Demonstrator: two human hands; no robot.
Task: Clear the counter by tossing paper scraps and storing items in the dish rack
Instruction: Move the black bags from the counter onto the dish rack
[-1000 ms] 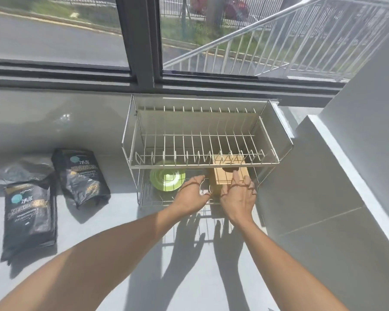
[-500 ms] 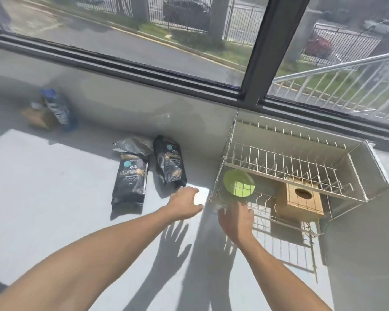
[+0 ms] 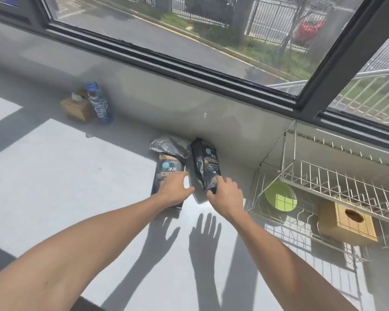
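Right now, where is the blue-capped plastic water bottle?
The blue-capped plastic water bottle stands far left on the grey counter, against the wall under the window, touching the right side of a small brown cardboard tissue box.

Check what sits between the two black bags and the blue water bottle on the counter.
Nothing: in the head view only bare grey counter, partly shaded, lies between the two black bags and the blue water bottle.

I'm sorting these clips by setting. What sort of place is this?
Probably a home kitchen counter by a street-facing window: a wire dish rack holding a green bowl, two black pouches under the hands, and a water bottle on the grey counter.
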